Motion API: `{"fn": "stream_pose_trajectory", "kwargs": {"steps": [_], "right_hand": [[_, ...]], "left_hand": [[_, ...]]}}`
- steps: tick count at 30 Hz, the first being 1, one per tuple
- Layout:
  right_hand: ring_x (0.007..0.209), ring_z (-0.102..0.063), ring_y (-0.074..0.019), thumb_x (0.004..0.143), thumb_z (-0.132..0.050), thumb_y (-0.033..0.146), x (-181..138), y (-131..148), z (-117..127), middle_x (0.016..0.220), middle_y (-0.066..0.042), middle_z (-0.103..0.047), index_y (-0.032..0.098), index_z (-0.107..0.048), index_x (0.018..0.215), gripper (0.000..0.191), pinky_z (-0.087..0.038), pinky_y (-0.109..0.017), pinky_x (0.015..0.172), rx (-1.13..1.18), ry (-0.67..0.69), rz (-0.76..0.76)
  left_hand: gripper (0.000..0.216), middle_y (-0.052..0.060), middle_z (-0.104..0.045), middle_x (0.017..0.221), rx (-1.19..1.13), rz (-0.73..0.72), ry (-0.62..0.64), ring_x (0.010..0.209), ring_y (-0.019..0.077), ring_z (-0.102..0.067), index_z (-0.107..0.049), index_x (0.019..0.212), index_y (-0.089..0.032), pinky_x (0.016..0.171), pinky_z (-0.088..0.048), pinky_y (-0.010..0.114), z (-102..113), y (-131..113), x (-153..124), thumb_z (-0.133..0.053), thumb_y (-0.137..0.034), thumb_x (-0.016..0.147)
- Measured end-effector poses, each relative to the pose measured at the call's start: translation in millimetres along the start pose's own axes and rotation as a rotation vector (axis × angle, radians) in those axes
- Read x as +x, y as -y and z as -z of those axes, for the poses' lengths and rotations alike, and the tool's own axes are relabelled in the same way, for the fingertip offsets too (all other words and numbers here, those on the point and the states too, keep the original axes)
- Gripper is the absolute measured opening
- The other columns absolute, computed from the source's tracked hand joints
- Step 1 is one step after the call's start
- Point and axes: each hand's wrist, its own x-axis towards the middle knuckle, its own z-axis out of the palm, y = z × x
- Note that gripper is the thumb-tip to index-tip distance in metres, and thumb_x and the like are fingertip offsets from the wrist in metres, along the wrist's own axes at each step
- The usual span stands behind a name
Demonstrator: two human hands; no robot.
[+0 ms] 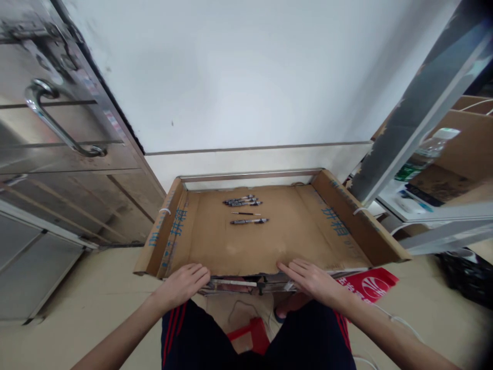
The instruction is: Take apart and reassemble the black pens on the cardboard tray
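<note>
A low cardboard-lined tray table (342,226) stands in front of me against the white wall. My left hand (184,284) rests on its near edge, fingers loosely bent and holding nothing. At the same edge, further right, my right hand (310,278) lies flat with fingers stretched out. Far from both hands, a small bunch of pens (242,201) lies near the back of the tray. A thin refill (245,213) and a single pen (249,221) lie just in front of the bunch.
A metal door with a curved handle (57,123) is on the left. Metal shelving (423,103) with a plastic bottle (427,151) stands at the right. A red packet (372,283) lies by the tray's right corner, a red object (252,334) between my knees.
</note>
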Motion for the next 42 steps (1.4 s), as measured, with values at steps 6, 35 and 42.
{"fn": "stream_pose_trajectory", "kwargs": {"steps": [6, 35, 42], "right_hand": [[0.093, -0.062, -0.0224, 0.083, -0.045, 0.011, 7.4, 6.5, 10.2, 0.105, -0.014, -0.065, 0.016, -0.050, 0.126, 0.044, -0.049, -0.036, 0.084, 0.094, -0.008, -0.107], [0.062, -0.052, -0.0154, 0.082, -0.045, 0.037, 164.0, -122.3, -32.9, 0.072, -0.003, -0.058, 0.015, -0.061, 0.108, 0.038, -0.045, -0.027, 0.060, 0.737, -1.025, -0.840], [0.053, -0.045, -0.0125, 0.080, -0.041, 0.035, 160.2, -127.5, -34.1, 0.062, 0.001, -0.051, 0.014, -0.059, 0.105, 0.038, -0.038, -0.023, 0.050, 0.872, -1.138, -0.910]], "left_hand": [[0.023, 0.007, -0.062, 0.105, -0.065, 0.070, 0.017, 0.100, 0.0216, -0.058, -0.051, 0.110, -0.019, 0.089, -0.043, 0.034, 5.7, -2.6, 4.6, -0.047, -0.013, 0.088], [0.034, -0.002, -0.044, 0.067, -1.557, 0.663, -1.177, 0.047, 0.0047, -0.037, -0.055, 0.113, -0.019, 0.039, -0.026, 0.015, 4.3, 83.9, 197.9, -0.047, -0.040, 0.087], [0.026, 0.008, -0.061, 0.091, -0.933, 0.639, -1.137, 0.082, 0.0147, -0.058, -0.055, 0.110, -0.017, 0.074, -0.048, 0.027, 3.3, 80.3, 194.7, -0.048, -0.028, 0.087]]}}
